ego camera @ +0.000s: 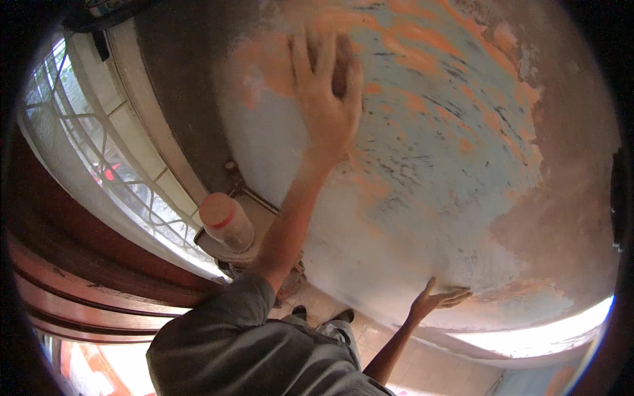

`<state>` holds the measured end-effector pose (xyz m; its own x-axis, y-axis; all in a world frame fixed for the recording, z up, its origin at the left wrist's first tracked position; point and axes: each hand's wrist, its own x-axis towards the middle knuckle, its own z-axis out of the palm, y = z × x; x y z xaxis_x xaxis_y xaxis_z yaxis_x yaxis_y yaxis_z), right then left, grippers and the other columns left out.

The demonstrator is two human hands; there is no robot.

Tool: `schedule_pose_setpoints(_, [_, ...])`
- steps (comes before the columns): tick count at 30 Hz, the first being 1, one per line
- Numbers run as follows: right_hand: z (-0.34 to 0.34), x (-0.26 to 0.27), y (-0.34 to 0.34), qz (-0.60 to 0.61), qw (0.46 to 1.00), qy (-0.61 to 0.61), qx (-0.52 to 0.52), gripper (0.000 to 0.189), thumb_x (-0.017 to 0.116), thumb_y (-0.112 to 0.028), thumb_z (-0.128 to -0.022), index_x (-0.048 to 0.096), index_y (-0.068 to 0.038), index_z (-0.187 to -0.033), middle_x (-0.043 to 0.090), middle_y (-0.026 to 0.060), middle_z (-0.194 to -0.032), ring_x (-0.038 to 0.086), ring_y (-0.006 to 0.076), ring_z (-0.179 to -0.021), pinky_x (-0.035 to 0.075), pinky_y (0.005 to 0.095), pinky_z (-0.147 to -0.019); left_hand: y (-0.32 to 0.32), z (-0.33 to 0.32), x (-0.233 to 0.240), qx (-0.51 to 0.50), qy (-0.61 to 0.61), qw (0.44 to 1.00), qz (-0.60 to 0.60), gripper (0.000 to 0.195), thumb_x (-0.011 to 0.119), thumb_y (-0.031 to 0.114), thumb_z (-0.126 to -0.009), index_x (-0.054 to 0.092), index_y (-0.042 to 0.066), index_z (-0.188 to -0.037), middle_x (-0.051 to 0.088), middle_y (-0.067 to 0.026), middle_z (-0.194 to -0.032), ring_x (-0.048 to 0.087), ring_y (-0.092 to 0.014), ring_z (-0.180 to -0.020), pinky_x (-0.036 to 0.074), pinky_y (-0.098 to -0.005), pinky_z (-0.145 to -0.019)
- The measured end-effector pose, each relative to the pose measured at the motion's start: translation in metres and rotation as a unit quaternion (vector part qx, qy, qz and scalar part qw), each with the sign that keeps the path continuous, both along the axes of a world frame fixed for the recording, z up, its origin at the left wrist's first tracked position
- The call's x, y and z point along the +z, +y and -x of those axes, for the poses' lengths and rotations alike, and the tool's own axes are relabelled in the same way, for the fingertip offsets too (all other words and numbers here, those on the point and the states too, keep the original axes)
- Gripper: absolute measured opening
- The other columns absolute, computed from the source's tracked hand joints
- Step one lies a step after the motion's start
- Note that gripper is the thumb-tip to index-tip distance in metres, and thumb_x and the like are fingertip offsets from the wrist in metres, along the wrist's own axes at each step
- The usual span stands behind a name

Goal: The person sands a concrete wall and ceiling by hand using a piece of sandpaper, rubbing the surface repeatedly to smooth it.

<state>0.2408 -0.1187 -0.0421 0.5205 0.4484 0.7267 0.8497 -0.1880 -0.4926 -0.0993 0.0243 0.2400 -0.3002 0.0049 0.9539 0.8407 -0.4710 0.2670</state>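
Note:
Before me is a plastered wall (421, 148) with patches of pale blue paint, orange and bare brown, marked by dark streaks. My left hand (329, 94) is raised high and presses flat on it, fingers spread and somewhat blurred. A dark brown sheet, apparently sandpaper (341, 79), shows between the fingers and thumb, held against the surface. Lower down and to the right, my right hand (438, 301) rests its fingertips on or very close to the wall, thumb raised and apart. Nothing shows in it.
A clear plastic jar with a red lid (227, 222) stands on a small ledge or stool (242, 255) beside my left forearm. Further left is a window with a metal grille (133, 168). Reddish-brown wood panels (89, 292) curve below it. My feet stand on a tiled floor (376, 326).

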Motion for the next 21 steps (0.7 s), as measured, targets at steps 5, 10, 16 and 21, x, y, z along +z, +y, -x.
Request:
schedule_pose_setpoints(5, [0.001, 0.007, -0.004, -0.009, 1.0, 0.0, 0.006, 0.096, 0.058, -0.051, -0.084, 0.0, -0.006, -0.146, -0.003, 0.0213, -0.151, 0.001, 0.0385, -0.139, 0.008, 0.0561, -0.11, -0.017, -0.009, 0.011, -0.041, 0.034, 0.997, 0.051, 0.049, 0.058, 0.02, -0.086, 0.047, 0.004, -0.131, 0.025, -0.0248, -0.144, 0.023, -0.049, -0.131, 0.027, -0.0572, -0.102])
schedule_pose_setpoints(10, [0.004, 0.015, -0.009, -0.017, 1.0, 0.014, 0.01, 0.096, 0.06, -0.048, -0.084, 0.001, -0.006, -0.146, -0.001, 0.0211, -0.151, 0.002, 0.0383, -0.139, 0.009, 0.0548, -0.11, -0.023, -0.094, -0.158, -0.073, 0.11, 0.991, 0.03, 0.047, 0.065, 0.033, -0.079, 0.057, 0.012, -0.121, 0.034, -0.0207, -0.14, 0.026, -0.049, -0.129, 0.027, -0.0626, -0.1])
schedule_pose_setpoints(16, [0.006, 0.023, -0.02, -0.025, 0.997, 0.035, 0.061, 0.092, 0.065, -0.035, -0.083, 0.005, -0.006, -0.146, 0.006, 0.0206, -0.151, 0.007, 0.0368, -0.139, 0.011, 0.0544, -0.11, -0.026, -0.113, -0.268, -0.135, 0.152, 0.978, 0.04, 0.043, 0.07, 0.033, -0.073, 0.061, 0.021, -0.113, 0.041, -0.0174, -0.132, 0.035, -0.049, -0.119, 0.031, -0.0637, -0.096])
schedule_pose_setpoints(21, [0.025, 0.031, -0.031, -0.119, 0.991, -0.009, 0.068, 0.083, 0.066, -0.023, -0.081, 0.015, 0.001, -0.142, 0.022, 0.0234, -0.145, 0.022, 0.0389, -0.134, 0.018, 0.0536, -0.108, -0.04, -0.117, -0.256, -0.213, 0.114, 0.967, 0.079, 0.051, 0.04, 0.054, -0.09, 0.055, 0.022, -0.127, 0.034, -0.0195, -0.142, 0.021, -0.047, -0.133, 0.027, -0.0578, -0.103])
